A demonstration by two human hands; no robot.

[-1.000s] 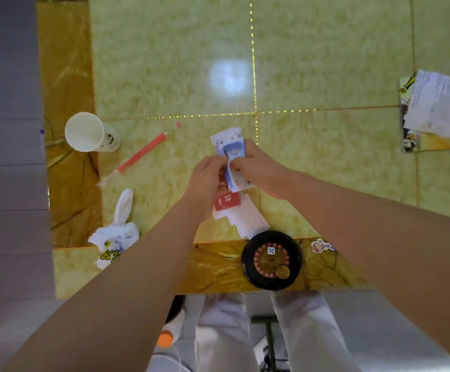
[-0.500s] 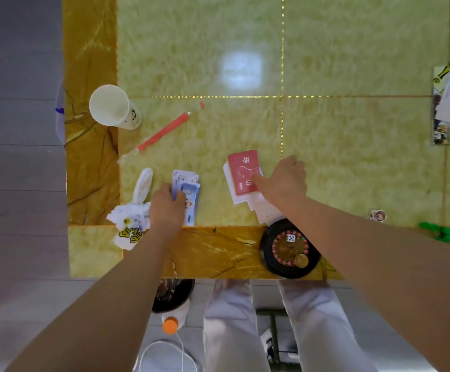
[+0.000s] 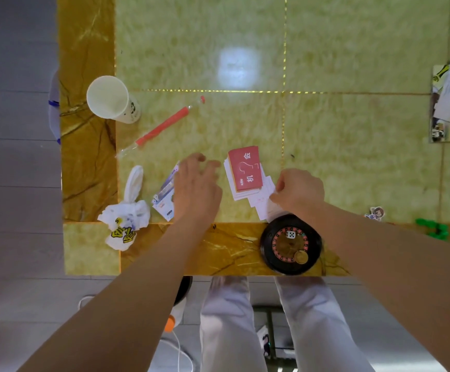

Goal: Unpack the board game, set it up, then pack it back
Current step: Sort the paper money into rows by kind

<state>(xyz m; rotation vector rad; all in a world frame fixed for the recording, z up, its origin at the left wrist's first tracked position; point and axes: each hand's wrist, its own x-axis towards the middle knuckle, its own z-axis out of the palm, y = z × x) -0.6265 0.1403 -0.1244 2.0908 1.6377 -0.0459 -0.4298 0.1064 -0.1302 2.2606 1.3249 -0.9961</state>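
A yellow marble table (image 3: 353, 162) carries a red-topped card stack (image 3: 245, 169) between the hands. The left hand (image 3: 195, 189) lies open, fingers spread, over blue-white cards (image 3: 164, 196). The right hand (image 3: 297, 190), fingers curled, pinches white cards (image 3: 264, 210) at its left.

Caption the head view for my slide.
Left hand open over blue cards; right hand pinches white cards by the red-topped stack, beside a roulette wheel.

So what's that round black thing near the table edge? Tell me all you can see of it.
A small roulette wheel: black, glossy, plastic-looking bowl with a red-and-black numbered ring and brownish centre. It lies flat on the table's amber near border. A white die and a gold coin sit inside. Fanned white cards reach its far rim.
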